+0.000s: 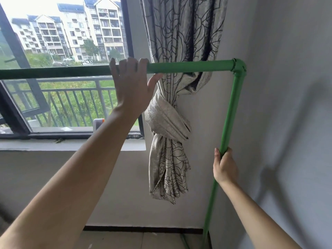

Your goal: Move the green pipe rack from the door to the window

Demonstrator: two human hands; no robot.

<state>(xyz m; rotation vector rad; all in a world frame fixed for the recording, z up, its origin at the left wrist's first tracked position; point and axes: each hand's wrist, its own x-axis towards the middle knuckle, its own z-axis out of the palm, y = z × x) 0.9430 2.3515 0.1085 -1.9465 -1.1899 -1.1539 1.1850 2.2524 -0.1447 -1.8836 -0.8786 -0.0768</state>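
The green pipe rack (190, 67) stands in front of the window (64, 51). Its top bar runs level across the glass to an elbow joint at the right. From there an upright pipe drops along the wall corner to the floor. My left hand (132, 81) is hooked over the top bar, fingers curled across it and thumb under it. Lower on the right, my right hand (224, 167) is wrapped around the upright pipe at about mid height. The rack's left end runs out of view.
A knotted patterned curtain (172, 108) hangs just behind the top bar, between window and corner. The grey side wall (287, 105) is close on the right. An opened window sash (16, 87) angles at the left. The window sill (71, 145) juts out below.
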